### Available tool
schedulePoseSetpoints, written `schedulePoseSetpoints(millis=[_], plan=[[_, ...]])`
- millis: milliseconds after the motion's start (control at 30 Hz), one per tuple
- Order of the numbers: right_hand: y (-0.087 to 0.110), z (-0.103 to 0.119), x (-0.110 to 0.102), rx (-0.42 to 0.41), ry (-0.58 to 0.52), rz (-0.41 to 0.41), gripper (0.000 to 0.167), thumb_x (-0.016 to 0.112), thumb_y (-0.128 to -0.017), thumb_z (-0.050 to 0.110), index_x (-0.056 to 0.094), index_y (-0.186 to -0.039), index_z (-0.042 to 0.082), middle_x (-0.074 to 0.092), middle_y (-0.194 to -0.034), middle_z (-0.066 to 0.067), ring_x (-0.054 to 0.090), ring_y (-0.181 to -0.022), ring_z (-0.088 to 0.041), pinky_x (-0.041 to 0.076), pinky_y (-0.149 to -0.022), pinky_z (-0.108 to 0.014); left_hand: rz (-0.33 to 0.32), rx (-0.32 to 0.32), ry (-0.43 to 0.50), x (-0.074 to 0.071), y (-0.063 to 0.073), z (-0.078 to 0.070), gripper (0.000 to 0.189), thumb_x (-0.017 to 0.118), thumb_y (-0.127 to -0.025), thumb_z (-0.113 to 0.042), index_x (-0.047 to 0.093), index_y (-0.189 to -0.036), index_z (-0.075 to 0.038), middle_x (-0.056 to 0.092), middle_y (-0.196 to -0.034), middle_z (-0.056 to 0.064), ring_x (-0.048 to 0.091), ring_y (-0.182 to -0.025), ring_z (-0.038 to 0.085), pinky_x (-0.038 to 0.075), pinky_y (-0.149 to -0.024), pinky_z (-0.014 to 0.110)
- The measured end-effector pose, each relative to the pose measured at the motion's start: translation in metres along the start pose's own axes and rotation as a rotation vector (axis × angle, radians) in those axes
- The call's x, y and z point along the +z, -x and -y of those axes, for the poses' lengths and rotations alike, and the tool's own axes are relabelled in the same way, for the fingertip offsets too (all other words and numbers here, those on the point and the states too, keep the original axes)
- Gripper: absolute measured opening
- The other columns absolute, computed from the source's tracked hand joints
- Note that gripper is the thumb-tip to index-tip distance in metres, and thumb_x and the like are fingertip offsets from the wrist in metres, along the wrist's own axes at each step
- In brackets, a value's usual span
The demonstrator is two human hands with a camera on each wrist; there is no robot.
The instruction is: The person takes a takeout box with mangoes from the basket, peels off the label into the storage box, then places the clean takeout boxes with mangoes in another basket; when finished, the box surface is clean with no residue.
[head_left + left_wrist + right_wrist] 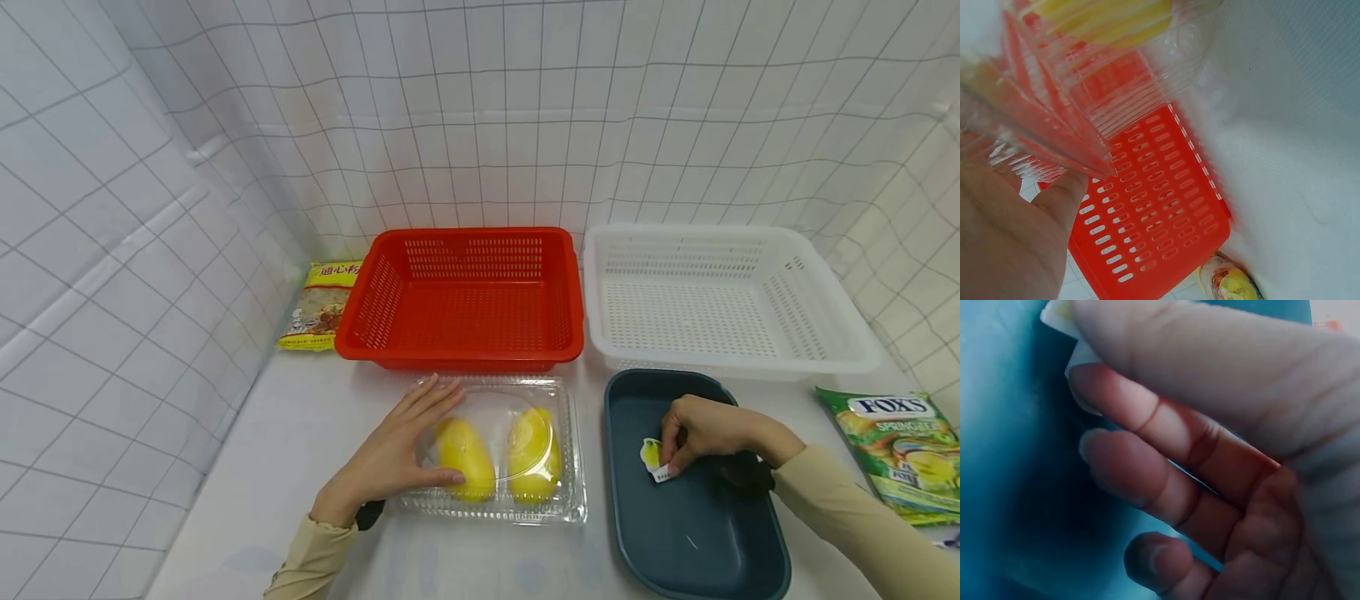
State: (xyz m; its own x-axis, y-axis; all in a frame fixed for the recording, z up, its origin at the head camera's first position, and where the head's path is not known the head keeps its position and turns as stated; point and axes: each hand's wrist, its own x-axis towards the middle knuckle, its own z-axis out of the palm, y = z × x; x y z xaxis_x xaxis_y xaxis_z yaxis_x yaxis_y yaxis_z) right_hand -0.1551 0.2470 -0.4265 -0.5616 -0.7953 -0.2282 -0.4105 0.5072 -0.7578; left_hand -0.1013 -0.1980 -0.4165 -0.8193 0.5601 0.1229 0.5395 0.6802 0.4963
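Observation:
A clear plastic clamshell box (pixel 498 510) with two oblong yellow fruits (pixel 534 458) in it lies at the front centre. My left hand (pixel 401 446) rests on its left side, fingers spread and thumb reaching over one fruit. In the left wrist view the clear ridged walls of the box stand right beside the thumb. Inside the dark blue tub (pixel 675 550), my right hand (pixel 701 429) pinches a small sticker (pixel 651 454) with a yellow fruit picture and a white printed end. The right wrist view has it between thumb and index finger, the other fingers loosely curled.
Behind the box stands a red basket (pixel 480 321), and a white basket (pixel 686 308) is to its right. A yellow food packet (pixel 318 312) leans at the red basket's left side. At the far right lies a green candy bag (pixel 900 450). White grid-patterned cloth (pixel 495 108) hangs behind.

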Motion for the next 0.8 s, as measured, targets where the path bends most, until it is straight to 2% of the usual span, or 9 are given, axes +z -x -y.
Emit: schedulePoseSetpoints(millis=[200, 433, 800], plan=[[-0.0021, 0.0001, 0.0009, 0.008, 0.036, 0.005, 0.009, 0.083, -0.07, 0.02, 0.075, -0.072, 0.019, 0.063, -0.074, 0.013, 0.056, -0.067, -0.003, 0.049, -0.056, -0.023, 0.006, -0.006, 0.004, -0.0008, -0.0009, -0.0005, 0.099, 0.069, -0.07, -0.068, 0.031, -0.15, -0.023, 0.023, -0.154, -0.011, 0.006, -0.143, 0.016, 0.012, -0.112, 0.047], [-0.0031, 0.0024, 0.0041, -0.032, 0.055, -0.006, 0.011, 0.085, -0.068, 0.017, 0.075, -0.074, 0.018, 0.061, -0.07, 0.013, 0.053, -0.063, -0.001, 0.047, -0.053, -0.022, 0.001, 0.001, -0.01, -0.0022, 0.001, 0.0001, 0.099, 0.07, -0.07, -0.066, 0.032, -0.15, -0.02, 0.023, -0.154, -0.009, 0.006, -0.143, 0.017, 0.012, -0.113, 0.046], [-0.0006, 0.0041, 0.0092, -0.011, 0.091, -0.026, 0.014, 0.084, -0.069, 0.013, 0.071, -0.069, 0.02, 0.058, -0.067, 0.014, 0.051, -0.06, 0.0, 0.046, -0.051, -0.021, 0.0, -0.004, -0.004, -0.0001, -0.0001, 0.0007, 0.099, 0.069, -0.07, -0.068, 0.031, -0.15, -0.022, 0.022, -0.154, -0.013, 0.006, -0.143, 0.015, 0.012, -0.113, 0.045]])
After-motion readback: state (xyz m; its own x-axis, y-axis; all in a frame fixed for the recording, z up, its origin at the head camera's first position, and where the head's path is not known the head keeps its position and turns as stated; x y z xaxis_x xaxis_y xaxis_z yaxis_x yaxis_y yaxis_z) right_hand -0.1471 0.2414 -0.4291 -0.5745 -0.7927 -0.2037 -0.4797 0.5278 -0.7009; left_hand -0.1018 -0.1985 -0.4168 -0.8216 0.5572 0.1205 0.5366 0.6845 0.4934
